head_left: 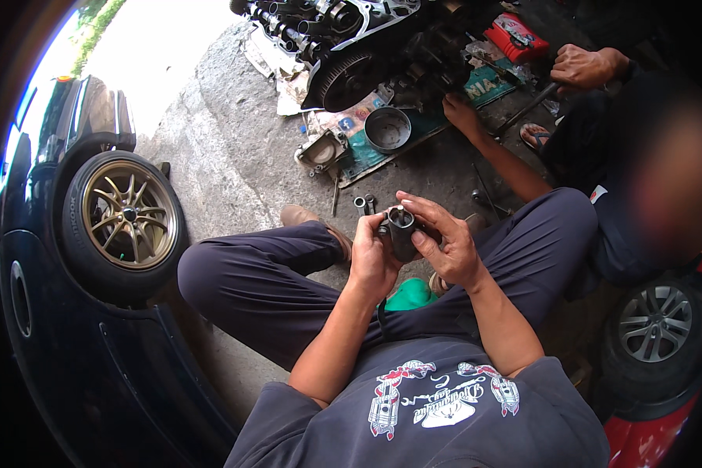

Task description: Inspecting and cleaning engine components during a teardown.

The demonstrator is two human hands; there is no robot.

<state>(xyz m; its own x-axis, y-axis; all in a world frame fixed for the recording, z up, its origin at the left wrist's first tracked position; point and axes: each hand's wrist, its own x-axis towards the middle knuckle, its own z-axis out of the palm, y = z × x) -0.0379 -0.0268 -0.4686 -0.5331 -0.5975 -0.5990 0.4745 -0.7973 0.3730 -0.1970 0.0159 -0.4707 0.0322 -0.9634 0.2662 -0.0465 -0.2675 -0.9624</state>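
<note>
Between my knees, both hands hold a small dark metal engine part with a round, shiny opening facing up. My left hand is closed round its left side. My right hand grips its right side with the thumb, while the fingers reach over the top edge. My palms and fingers hide much of the part, so I cannot tell its exact kind. Just beyond it are two metal pieces with ring-shaped ends. A green object shows below my wrists.
An opened engine stands ahead on the ground. Near it are a round metal bowl, a metal housing and a red case. At right, a co-worker's hand grips a long bar. A dark car is at left.
</note>
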